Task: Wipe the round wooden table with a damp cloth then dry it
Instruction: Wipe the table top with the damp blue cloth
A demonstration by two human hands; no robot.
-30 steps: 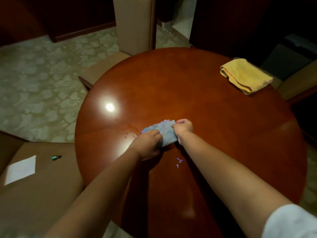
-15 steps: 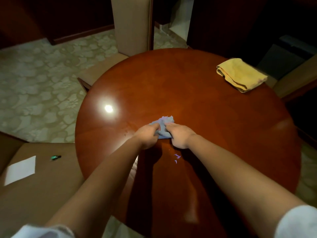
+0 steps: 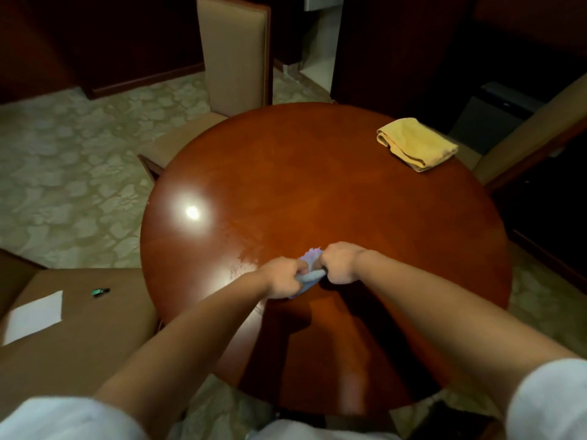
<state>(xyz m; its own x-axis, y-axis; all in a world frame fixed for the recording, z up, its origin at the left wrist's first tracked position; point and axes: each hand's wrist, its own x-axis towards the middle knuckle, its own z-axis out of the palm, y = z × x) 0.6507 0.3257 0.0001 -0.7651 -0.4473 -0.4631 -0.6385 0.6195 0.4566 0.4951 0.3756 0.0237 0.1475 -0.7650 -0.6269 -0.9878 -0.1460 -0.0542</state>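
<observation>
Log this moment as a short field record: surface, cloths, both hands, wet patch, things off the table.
surface: round wooden table, glossy, with a lamp glare near its left edge
blue cloth: bunched between both hands, over the table's near middle
left hand: grips the blue cloth
right hand: grips the blue cloth
yellow cloth: folded, untouched, at the far right rim
wet patch: streaks just left of the hands
off table: white paper and a small green item on the brown seat at left

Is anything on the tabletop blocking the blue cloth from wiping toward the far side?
Only the folded yellow towel, at the far right edge. The rest of the table beyond the blue cloth shows nothing.
</observation>
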